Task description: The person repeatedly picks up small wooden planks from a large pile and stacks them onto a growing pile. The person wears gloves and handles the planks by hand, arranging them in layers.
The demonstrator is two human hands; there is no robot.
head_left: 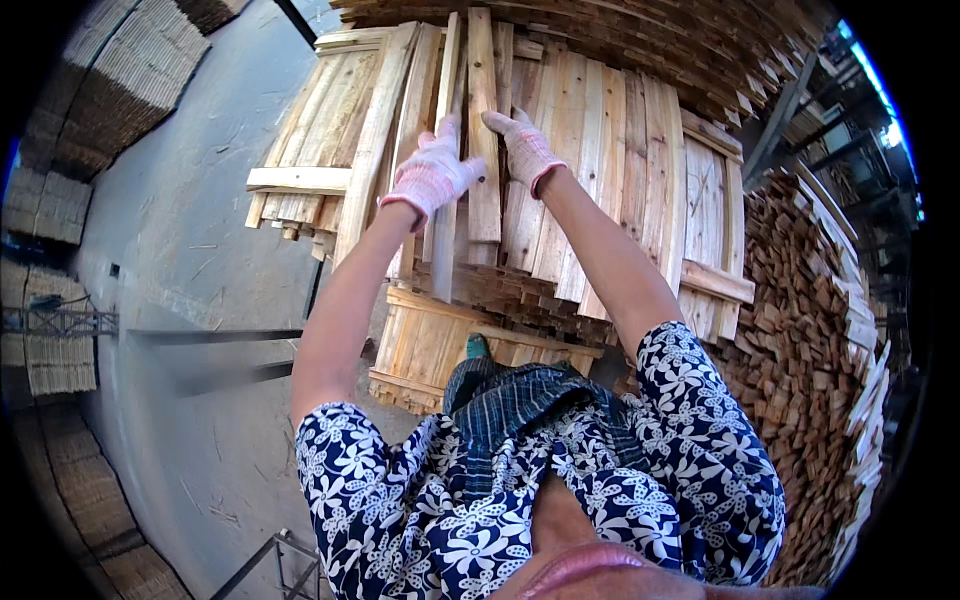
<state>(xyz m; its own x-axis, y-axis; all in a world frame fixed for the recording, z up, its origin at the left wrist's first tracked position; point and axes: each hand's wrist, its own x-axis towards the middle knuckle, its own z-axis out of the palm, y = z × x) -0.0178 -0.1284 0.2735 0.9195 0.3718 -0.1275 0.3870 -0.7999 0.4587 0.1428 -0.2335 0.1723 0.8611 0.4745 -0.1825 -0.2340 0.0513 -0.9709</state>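
Observation:
My left hand, in a white-and-pink knit glove, is slightly blurred, its thumb and fingers spread over a narrow wooden plank. That plank's near end is smeared by motion. To the right, my right hand, gloved alike, has its thumb on the edge of a second wooden plank lying lengthwise; its other fingers are partly hidden. Both planks lie on a broad stack of pale boards. Another loose plank slants across the stack on the left.
Below the stack stands a lower wooden pallet. Large piles of short wood pieces rise on the right, with more stacked boards at the far side. Dark bars stick out over the grey floor on the left. Board stacks line the left rim.

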